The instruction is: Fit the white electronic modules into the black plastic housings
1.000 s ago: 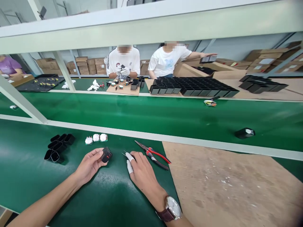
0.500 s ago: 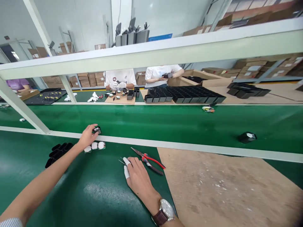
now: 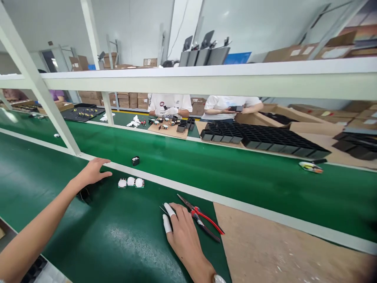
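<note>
My left hand (image 3: 93,171) hovers flat with fingers stretched out, empty, near the white rail (image 3: 176,185) of the green conveyor (image 3: 212,169). A small black charger (image 3: 135,160) lies on the belt just past the rail, apart from the hand. Black plastic shells (image 3: 84,194) sit partly hidden under my left wrist. Three small white-capped parts (image 3: 131,182) lie in a row to the right of the left hand. My right hand (image 3: 183,234), with a white finger cot, rests on the green mat, closed on thin tweezers (image 3: 163,210).
Red-handled pliers (image 3: 200,217) lie beside my right hand. A brown board (image 3: 288,251) covers the table at right. Across the belt, two people in white shirts handle parts next to trays of black shells (image 3: 259,138). A white frame post (image 3: 38,86) slants at left.
My left hand carried the black charger from the mat to the belt, let go of it and drew back open. The view tilted up and left. My right hand stayed put.
</note>
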The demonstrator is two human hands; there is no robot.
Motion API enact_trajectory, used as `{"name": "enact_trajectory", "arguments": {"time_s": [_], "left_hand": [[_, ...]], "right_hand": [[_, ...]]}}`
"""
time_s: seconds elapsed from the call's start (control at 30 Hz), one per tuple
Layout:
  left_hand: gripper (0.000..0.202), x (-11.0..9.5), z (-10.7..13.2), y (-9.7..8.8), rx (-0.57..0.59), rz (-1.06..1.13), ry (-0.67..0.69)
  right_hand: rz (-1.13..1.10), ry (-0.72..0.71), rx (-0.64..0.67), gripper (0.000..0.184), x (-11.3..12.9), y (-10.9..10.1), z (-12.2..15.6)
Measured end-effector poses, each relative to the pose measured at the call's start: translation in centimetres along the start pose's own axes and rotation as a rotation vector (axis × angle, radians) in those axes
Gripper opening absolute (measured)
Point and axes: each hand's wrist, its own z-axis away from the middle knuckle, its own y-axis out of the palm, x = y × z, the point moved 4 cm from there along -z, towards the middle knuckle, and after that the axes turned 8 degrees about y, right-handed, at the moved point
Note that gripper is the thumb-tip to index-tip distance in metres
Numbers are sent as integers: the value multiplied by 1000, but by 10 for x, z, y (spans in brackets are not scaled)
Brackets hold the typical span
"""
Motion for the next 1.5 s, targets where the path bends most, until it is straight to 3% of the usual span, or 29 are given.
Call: {"name": "enact_trajectory", "arguments": {"time_s": [0.1, 0.2, 0.37, 0.47, 0.57, 0.7, 0.8, 0.9, 1.03, 1.17, 1.33, 1.5], "left_hand": [[50, 7, 34, -7, 11, -19, 17], [43, 11, 50, -6, 10, -49, 24], [27, 5, 41, 7, 13, -65, 53], [26, -11, 33, 12, -1, -44, 93], [28, -39, 41, 12, -3, 23, 162], [30, -90, 65, 18, 99, 247, 338], [26, -121, 72, 35, 198, 327, 448], [23, -140, 66, 57, 185, 354, 525], [25, -149, 61, 78, 109, 369, 535], [26, -146, 70, 87, 139, 465, 442], [76, -138, 78, 91, 191, 565, 309], [83, -135, 81, 99, 276, 608, 220]], "right_hand": [[-16, -37, 27, 33, 12, 5, -13], [-25, -68, 99, 35, 27, 23, -37], [-93, -81, 213, 36, 45, 64, -94], [-97, -87, 224, 26, 52, 76, -107], [-94, -73, 246, 23, 53, 66, -88], [-53, -16, 312, 32, 44, 28, -46], [-98, -12, 421, 48, 40, 2, -31], [-219, -110, 522, 50, 43, -12, -26], [-223, -64, 530, 48, 39, -13, -19], [-268, -35, 485, 66, 33, -9, -6], [-343, -13, 424, 56, 29, -7, 3], [-399, 0, 352, 51, 27, -6, 5]]}}
